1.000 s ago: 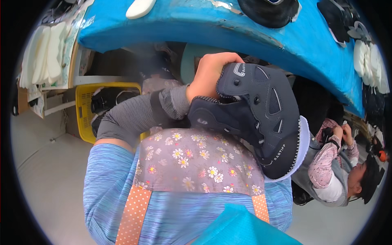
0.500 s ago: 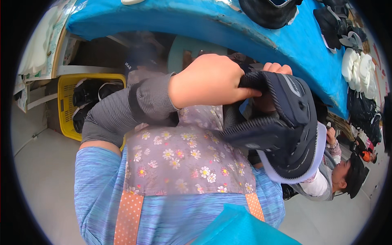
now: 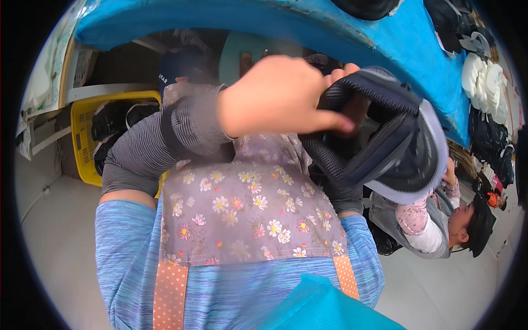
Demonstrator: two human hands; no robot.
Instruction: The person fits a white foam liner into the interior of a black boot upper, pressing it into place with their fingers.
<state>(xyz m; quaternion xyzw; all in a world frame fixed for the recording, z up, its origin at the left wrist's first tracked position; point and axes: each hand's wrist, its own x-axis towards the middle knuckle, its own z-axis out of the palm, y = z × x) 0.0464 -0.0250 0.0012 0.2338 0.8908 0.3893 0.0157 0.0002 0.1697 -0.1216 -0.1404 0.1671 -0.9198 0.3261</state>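
Observation:
A dark navy shoe (image 3: 404, 140) with a pale lavender-white sole edge is held up at the right of my apron, its opening turned toward me. My left hand (image 3: 275, 96) is closed on the collar at the shoe's left side, its thumb lying by the opening. Behind the upper rim show the fingertips of my right hand (image 3: 344, 72), which supports the shoe from the far side. The shoe hides most of that hand and forearm. Striped grey sleeves (image 3: 143, 146) cover my forearms, and a floral apron (image 3: 247, 214) covers my front.
A blue-covered table (image 3: 264, 22) runs across the far side, with dark shoes (image 3: 368, 6) and white shoe-shaped pieces (image 3: 484, 82) on it. At left, a yellow crate (image 3: 82, 143) holds black shoes. A co-worker in a dark cap (image 3: 481, 225) is at right, close to the shoe.
The shoe has moved slightly up and right and turned, so its opening faces me more. My left thumb shows more plainly beside the collar.

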